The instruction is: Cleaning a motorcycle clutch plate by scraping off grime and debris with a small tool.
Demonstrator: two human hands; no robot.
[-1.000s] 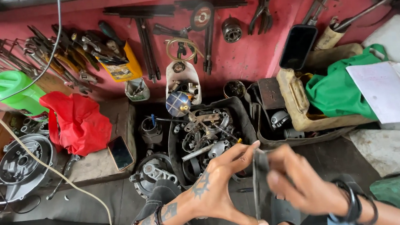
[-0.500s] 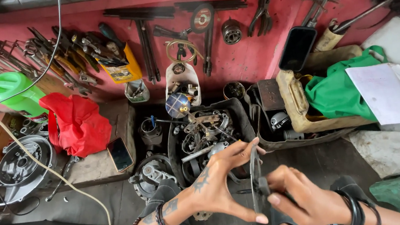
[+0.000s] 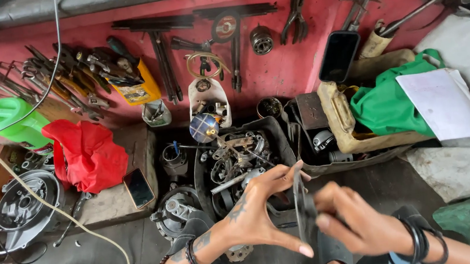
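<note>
Holding a thin dark ring [image 3: 302,211] edge-on between both hands, low at centre, above the black parts tray [image 3: 281,139]. Left hand [image 3: 257,216] spread wide, thumb and fingertip on the rim; right hand [image 3: 350,224] pinching it. Probably light, flexible, easily bent; best held by the rim.

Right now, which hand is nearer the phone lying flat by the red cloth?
Left. The left hand sits right of the phone, past some engine parts. The right hand is farther right still, beyond the dark ring both hands hold.
</note>
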